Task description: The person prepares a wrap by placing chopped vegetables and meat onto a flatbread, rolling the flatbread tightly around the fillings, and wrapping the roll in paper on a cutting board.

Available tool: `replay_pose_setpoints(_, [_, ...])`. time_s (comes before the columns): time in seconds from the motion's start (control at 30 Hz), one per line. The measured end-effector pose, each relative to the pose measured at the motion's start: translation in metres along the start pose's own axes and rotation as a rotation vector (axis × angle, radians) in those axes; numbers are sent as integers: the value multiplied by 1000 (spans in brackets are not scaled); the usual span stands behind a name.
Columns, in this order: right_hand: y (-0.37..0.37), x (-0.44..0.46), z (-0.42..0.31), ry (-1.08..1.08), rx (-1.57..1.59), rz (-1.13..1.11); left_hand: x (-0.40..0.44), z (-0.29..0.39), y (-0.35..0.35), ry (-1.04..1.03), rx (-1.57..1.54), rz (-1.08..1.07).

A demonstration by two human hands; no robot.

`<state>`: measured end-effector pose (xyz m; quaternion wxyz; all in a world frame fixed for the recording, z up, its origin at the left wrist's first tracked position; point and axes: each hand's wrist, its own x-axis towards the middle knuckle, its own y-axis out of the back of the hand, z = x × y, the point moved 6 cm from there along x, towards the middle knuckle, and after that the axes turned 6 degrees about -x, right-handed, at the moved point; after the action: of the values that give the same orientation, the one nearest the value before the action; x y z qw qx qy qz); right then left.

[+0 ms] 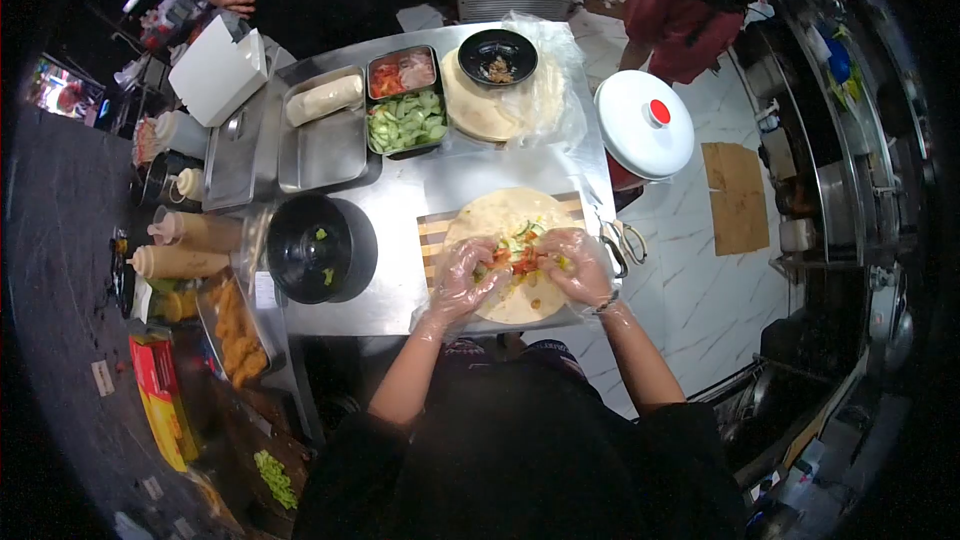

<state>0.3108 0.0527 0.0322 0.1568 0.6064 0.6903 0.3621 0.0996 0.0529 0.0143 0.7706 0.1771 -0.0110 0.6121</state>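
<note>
A round flatbread (515, 310) lies on a striped wooden board (432, 240) over the steel table, with chopped vegetables (522, 252) heaped along its middle. Both hands wear clear plastic gloves. My left hand (470, 277) is at the left end of the filling, its fingers curled in on some of it. At the right end my right hand (577, 265) has its fingers bent together over the filling. The fingertips of both hands are partly hidden in the vegetables. Scissors (628, 240) rest just right of the board.
Behind are a tray with a wrap (325, 100), cucumber slices (407, 121), stacked flatbreads (480, 110) and a small black bowl (497, 57). A large black bowl (310, 248) and sauce bottles (180, 261) stand left. Right is a white-lidded container (644, 124). Two other people stand beyond.
</note>
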Motion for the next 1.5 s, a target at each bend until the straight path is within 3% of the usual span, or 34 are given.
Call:
replay_pose_setpoints(0.1, [-14,7,-17,188,-111,-108,7,6,-9,-65,103,-59])
replay_pose_setpoints(0.23, [-21,9,0,196,-79,-131,6,-8,-14,-59,183,-110])
replay_pose_setpoints(0.33, [-14,8,4,80,104,-111,3,-1,-12,-100,170,-43])
replay_pose_setpoints(0.43, [-11,10,1,78,39,-83,-1,10,-8,-192,267,35])
replay_pose_setpoints(0.5, [-17,10,4,108,-40,-184,-1,7,-15,-239,409,-141])
replay_pose_setpoints(0.6, [-5,19,-6,16,-25,-174,-3,5,-10,-252,346,-122])
replay_pose_setpoints(0.67, [-11,23,0,43,-176,-297,-5,5,-7,-275,412,-85])
replay_pose_setpoints(0.73, [-2,46,-14,124,157,-201,-3,19,6,-425,386,-22])
replay_pose_setpoints(0.87, [-19,147,-29,196,-164,-25,-7,7,48,-325,292,89])
replay_pose_setpoints(0.93, [-41,222,-72,144,-111,28,-5,1,70,-401,265,122])
replay_pose_setpoints(1.1, [-166,371,-88,291,-408,-242,-4,-10,122,-155,135,142])
replay_pose_setpoints(1.17, [-196,392,-87,12,-673,-438,-10,-24,131,-35,99,133])
replay_pose_setpoints(1.27, [-214,403,-82,-120,-789,-589,-11,-20,146,-11,143,141])
replay_pose_setpoints(1.4, [-218,404,-72,-62,-739,-517,-11,-17,154,46,98,107])
replay_pose_setpoints(1.47, [-208,402,-65,-85,-641,-447,-10,-15,153,32,100,104])
replay_pose_setpoints(1.5, [-200,403,-63,-93,-449,-371,-8,-13,151,12,104,95])
